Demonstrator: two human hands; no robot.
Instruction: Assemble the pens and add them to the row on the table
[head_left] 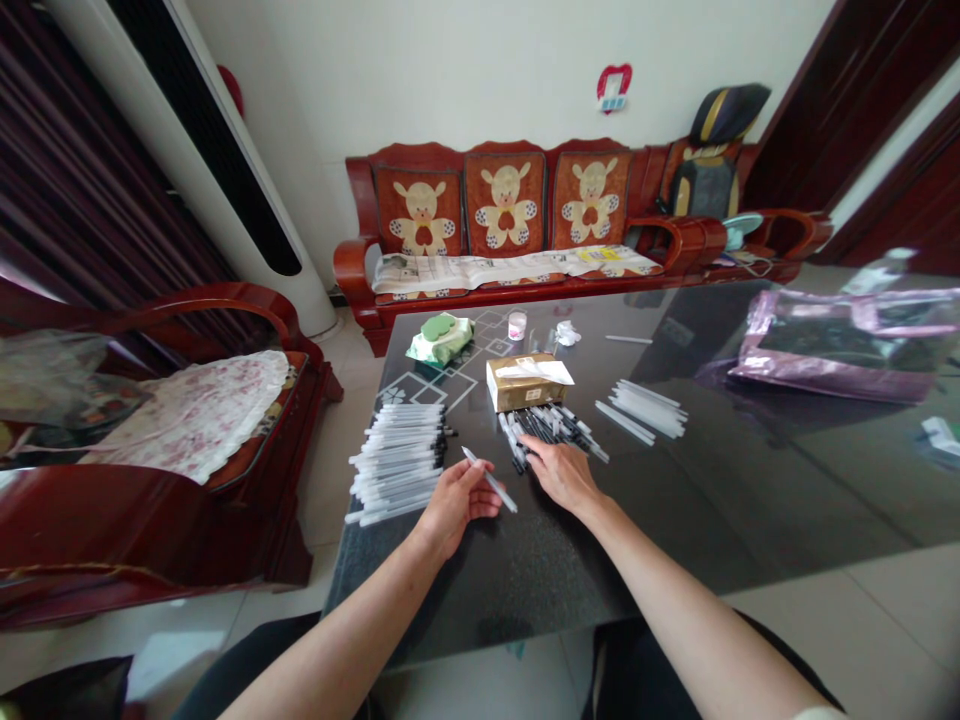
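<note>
Two hands were in view, one left hand [454, 503] and one right hand [562, 474], with one pen [500, 490] in the left. The desk [547, 580] numbered one. Its left-hand row of pale pens [397, 462] ran to well over a dozen, too overlapped to count exactly; so did the single dark-and-white heap [553, 426]. The stack of pale tubes [651, 408] held several, their exact number unclear, and one lone tube [628, 340] lay farther off. There were one box [519, 394], one wipes packet [442, 346], one small cup [517, 326], one crumpled tissue [568, 334], one purple-edged bag [825, 385] and one bottle [879, 274]. Bear-patterned back cushions [508, 200] came to three, on one long sofa [361, 215].
</note>
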